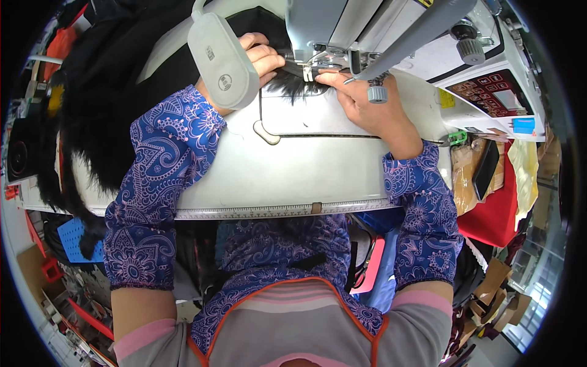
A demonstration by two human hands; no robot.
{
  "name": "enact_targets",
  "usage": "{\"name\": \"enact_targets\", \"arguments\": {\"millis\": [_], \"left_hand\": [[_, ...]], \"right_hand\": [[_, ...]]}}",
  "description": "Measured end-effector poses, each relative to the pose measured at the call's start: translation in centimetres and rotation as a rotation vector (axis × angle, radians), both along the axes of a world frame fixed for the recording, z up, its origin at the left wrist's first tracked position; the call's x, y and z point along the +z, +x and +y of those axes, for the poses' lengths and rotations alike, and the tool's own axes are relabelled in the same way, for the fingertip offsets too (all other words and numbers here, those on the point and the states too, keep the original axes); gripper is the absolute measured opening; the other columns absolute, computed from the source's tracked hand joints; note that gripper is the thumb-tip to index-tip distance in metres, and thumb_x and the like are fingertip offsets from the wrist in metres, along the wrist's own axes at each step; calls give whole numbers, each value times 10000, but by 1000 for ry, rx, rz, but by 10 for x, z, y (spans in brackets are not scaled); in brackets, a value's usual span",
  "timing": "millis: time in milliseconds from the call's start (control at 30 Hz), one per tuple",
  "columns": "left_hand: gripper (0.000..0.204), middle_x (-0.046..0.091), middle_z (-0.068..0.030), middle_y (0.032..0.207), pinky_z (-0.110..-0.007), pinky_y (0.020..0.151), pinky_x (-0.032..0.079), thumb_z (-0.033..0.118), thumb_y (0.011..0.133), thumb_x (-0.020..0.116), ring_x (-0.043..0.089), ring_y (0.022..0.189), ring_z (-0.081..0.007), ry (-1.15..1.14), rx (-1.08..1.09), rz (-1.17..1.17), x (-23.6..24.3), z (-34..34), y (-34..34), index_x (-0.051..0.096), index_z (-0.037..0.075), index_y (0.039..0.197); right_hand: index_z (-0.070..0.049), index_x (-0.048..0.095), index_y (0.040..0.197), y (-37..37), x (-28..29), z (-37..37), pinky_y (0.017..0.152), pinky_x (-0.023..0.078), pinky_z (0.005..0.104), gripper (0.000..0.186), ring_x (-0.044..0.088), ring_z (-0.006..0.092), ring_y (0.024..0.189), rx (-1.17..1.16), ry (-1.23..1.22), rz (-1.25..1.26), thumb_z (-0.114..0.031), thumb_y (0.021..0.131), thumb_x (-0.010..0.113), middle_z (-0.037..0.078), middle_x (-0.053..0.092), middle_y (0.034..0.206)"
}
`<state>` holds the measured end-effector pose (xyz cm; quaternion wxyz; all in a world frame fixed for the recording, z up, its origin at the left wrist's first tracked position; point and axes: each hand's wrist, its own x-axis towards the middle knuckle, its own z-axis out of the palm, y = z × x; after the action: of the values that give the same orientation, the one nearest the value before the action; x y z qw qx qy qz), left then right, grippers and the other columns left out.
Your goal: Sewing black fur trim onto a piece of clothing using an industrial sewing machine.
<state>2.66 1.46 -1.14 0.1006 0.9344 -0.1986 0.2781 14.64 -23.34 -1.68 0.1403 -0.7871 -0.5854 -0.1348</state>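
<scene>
where black fur (291, 85) lies mostly left of the presser foot (307, 73), back from the sewing table (275, 177) near edge, right hand (369, 109) is nearer the foot than left hand (262, 56); pinch of either indeterminable.

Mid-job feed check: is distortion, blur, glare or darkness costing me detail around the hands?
Head view: strong fisheye bending toward the black rim; head view: left hand and right hand fairly sharp, no obvious motion blur; head view: black furry material so dark that much surface detail is lost; head view: bright panes at lower right look washed out.
</scene>
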Motion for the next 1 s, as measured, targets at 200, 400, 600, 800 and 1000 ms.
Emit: {"name": "enact_targets", "arguments": {"millis": [200,400,600,800,1000], "left_hand": [[216,655,-40,870,-386,833,536,61,649,735,633,1016,-256,55,-190,-55,2,-24,-10,686,68,859],[223,636,-48,835,-375,775,535,84,644,747,647,940,-244,36,-211,9,6,-28,-11,685,67,859],[345,635,-32,805,-311,599,544,41,570,799,648,755,-196,-69,-169,-19,-3,-15,-15,718,92,901],[336,640,-40,827,-328,636,560,16,572,776,651,766,-213,-87,-187,-34,-5,-23,-13,710,82,894],[333,625,-40,818,-339,673,567,7,573,762,651,817,-219,-32,-189,-50,-2,-26,-13,689,71,891]], "right_hand": [[-110,704,997,-13,6,-1,678,525,315,203,686,215,816,152,181,23,-93,795,705,54,713,953],[-54,674,959,-29,6,2,745,517,328,198,654,237,898,273,162,79,-61,771,736,57,658,956],[-78,674,944,-30,5,4,741,516,341,184,638,241,836,111,153,44,-52,772,734,46,635,911],[-83,686,949,-28,3,5,768,519,349,224,643,244,866,176,187,147,-6,740,709,40,638,933],[-71,702,922,-26,2,5,819,527,341,212,652,241,897,230,221,193,20,731,688,40,668,966]]}}
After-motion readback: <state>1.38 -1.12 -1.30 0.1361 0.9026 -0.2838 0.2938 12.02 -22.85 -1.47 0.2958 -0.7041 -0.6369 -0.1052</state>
